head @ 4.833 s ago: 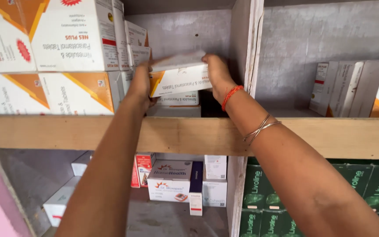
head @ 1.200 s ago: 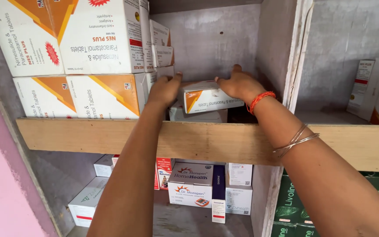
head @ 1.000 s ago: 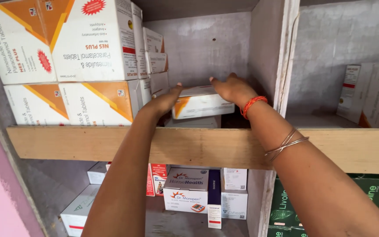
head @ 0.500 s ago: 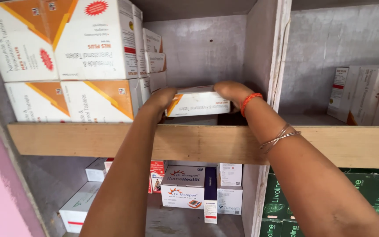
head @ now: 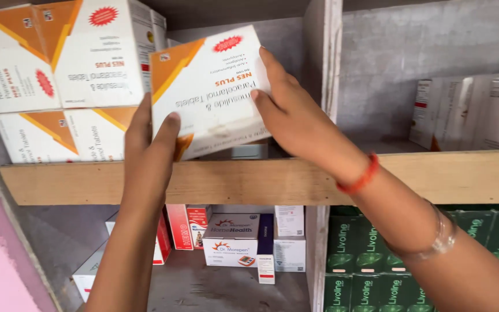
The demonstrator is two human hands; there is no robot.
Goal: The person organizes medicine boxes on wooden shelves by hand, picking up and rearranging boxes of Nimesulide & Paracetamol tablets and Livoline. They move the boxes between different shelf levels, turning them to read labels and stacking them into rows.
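Above the wooden shelf (head: pixel 249 179), I clamp my left hand (head: pixel 151 150) and right hand (head: pixel 295 115) around a white-and-orange carton (head: pixel 209 86).

Soft, even daylight falls from the front; the white and orange cardboard box (head: pixel 209 89) is bright and sharp (no glare). Shadow pools under the raw wooden shelf board (head: pixel 261 179), the lower recess dim.

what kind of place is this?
Probably a pharmacy or medicine storeroom: wooden shelves stacked with white-and-orange tablet cartons, green cartons below, and both hands, left hand and right hand, holding one white-and-orange carton.
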